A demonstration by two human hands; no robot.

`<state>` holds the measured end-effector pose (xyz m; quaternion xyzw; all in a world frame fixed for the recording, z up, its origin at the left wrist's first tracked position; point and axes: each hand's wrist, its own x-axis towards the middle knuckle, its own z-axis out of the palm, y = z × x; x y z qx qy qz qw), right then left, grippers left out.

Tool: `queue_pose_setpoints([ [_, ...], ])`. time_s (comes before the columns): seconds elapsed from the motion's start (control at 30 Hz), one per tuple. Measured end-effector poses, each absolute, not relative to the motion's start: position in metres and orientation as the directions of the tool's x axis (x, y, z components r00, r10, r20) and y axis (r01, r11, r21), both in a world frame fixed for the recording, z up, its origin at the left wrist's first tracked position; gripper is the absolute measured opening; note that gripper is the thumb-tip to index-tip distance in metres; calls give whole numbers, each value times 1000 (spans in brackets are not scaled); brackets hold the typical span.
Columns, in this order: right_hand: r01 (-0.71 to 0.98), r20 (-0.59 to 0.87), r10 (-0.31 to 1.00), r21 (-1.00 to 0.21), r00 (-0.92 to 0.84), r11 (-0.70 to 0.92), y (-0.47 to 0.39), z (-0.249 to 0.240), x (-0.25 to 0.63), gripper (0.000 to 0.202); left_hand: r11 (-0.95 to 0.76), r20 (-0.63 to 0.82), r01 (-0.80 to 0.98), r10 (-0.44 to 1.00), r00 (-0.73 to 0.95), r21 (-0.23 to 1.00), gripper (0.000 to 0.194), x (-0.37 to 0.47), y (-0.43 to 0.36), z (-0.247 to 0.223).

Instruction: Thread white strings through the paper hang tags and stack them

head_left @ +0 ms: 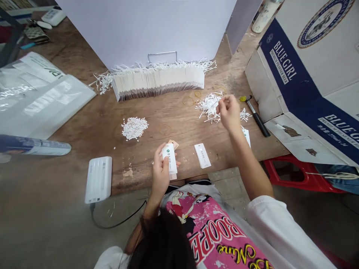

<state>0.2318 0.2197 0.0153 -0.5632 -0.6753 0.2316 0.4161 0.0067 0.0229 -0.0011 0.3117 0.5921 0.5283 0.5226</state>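
Note:
My left hand [161,170] is closed on white hang tags [169,160] with small print, and a tan card [174,144] shows behind them. Over a loose pile of white strings [209,106], my right hand [229,110] is pinched. What its fingertips hold, if anything, is too small to make out. Between the two hands, one white tag [202,155] lies flat on the wooden table [146,164]. Another tag [246,137] is partly covered by my right forearm.
Behind stands a long row of strung tags [159,80] against a pale box [151,30]. White bits [135,128] are heaped to the left, near a power bank [98,179]. A hammer [256,116] and a beer carton [305,82] occupy the right side. Rubber bands [188,100] lie mid-table.

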Motion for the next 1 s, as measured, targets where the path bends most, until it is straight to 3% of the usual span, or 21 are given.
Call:
queue_pose_setpoints([
  [0.07, 353, 369, 928, -862, -54, 363, 217, 50, 238, 8, 243, -269, -130, 928, -258, 961, 35, 7, 24, 0],
  [0.17, 110, 413, 898, -896, -151, 430, 197, 97, 238, 12, 224, -234, -68, 946, -226, 972, 32, 11, 30, 5],
  [0.3, -86, 431, 866, -902, -255, 423, 156, 136, 231, 14, 48, -28, 85, 974, -225, 995, 29, 21, 46, 21],
  [0.4, -131, 381, 867, -925, -321, 358, 130, 149, 226, 18, -111, 146, 198, 974, -174, 974, 37, 36, 60, 39],
  [0.47, -184, 354, 855, -934, -378, 306, 117, 153, 224, 17, -163, 180, 201, 981, -71, 966, 42, 48, 64, 50],
  [0.6, -286, 285, 834, -945, -473, 161, 103, 151, 222, 16, -138, 131, 88, 988, 82, 986, 19, 67, 56, 62],
  [0.7, -293, 207, 861, -953, -465, 72, 102, 144, 226, 18, -44, 45, -6, 991, 123, 999, 17, 71, 42, 64],
  [0.8, -283, 162, 888, -958, -430, 38, 103, 138, 237, 20, -46, 46, 19, 998, 34, 999, 14, 69, 29, 66],
  [1.0, -289, 167, 919, -955, -357, 62, 101, 133, 261, 21, -207, 252, 229, 949, -190, 951, 6, 61, 12, 75],
])
